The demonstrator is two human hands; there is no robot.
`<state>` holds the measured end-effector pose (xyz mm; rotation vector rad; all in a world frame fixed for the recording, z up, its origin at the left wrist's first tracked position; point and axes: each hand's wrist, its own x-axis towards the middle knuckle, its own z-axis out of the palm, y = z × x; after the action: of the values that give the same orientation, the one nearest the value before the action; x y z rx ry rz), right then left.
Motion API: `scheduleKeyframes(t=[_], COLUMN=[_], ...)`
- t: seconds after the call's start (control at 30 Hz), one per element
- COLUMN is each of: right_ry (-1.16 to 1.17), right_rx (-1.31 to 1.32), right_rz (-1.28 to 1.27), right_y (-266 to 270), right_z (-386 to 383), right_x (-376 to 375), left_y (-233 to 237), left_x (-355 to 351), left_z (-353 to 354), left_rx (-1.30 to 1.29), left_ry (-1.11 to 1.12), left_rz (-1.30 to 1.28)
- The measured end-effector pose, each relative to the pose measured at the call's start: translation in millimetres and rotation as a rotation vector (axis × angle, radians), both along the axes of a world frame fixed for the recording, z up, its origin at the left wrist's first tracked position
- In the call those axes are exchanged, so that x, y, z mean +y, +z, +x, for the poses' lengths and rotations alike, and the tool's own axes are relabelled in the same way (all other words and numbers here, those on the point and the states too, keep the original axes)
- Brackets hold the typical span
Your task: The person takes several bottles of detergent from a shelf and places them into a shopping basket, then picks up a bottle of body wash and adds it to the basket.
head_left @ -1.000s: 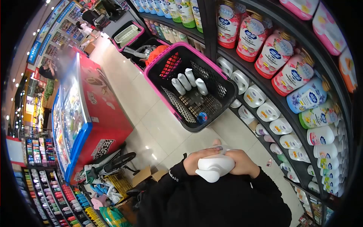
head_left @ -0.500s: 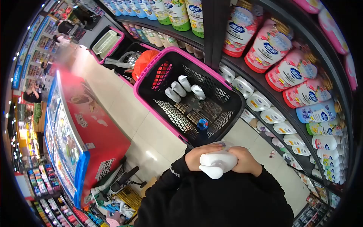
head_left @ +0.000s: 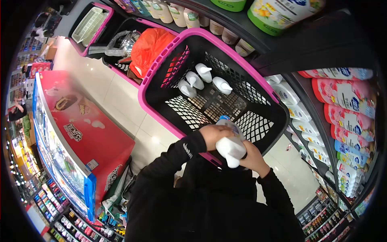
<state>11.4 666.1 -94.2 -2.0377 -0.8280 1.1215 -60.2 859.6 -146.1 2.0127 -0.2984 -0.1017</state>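
Observation:
A white pump bottle [head_left: 231, 148] with its pump head toward me is held between both my hands. My left hand [head_left: 215, 136] is wrapped round its left side, and my right hand [head_left: 254, 158] grips its right side. The bottle is over the near end of a black shopping basket with a pink rim [head_left: 159, 63]. Several white pump bottles [head_left: 195, 80] stand at the basket's far end. Close to my left hand, a blue-topped item [head_left: 224, 117] shows inside the basket, mostly hidden by the bottle and hand.
Behind the basket, another cart part holds an orange-red plastic bag [head_left: 151, 50]. Shelves with pink-and-white bottles [head_left: 342, 94] and white jugs [head_left: 300, 113] line the right side. A red freezer [head_left: 86, 117] stands to the left, across a tiled floor [head_left: 121, 94].
My hands and the white bottle have moved forward, from the basket's near edge to over its opening. My view has leaned closer to the basket, which now appears larger.

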Motion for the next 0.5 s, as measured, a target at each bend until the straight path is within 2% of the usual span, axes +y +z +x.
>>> scheduleKeyframes(t=[0.1,0.2,0.23,0.3,0.4,0.43,0.5], right_ry=[-0.147,-0.215,-0.213,-0.259,-0.337,-0.281,-0.266], right_rx=[0.007,0.05,0.055,0.0,0.02,-0.074,-0.041], right_rz=[-0.012,0.014,0.007,0.019,0.039,0.029,-0.022], right_y=[-32,-77,-91,-116,-158,-169,-188], right_z=[3,9,9,12,10,13,17], right_x=[14,17,17,17,20,21,28], left_y=[-17,-55,-65,-86,-114,-123,-142], left_x=[14,17,18,17,20,22,27], left_z=[21,33,35,40,49,51,54], left_rx=[0.102,0.18,0.186,0.079,0.121,0.136,0.244], left_ry=[-0.04,-0.087,-0.087,-0.048,-0.037,-0.031,-0.034], left_rz=[0.138,0.397,0.39,0.542,0.551,0.585,0.597])
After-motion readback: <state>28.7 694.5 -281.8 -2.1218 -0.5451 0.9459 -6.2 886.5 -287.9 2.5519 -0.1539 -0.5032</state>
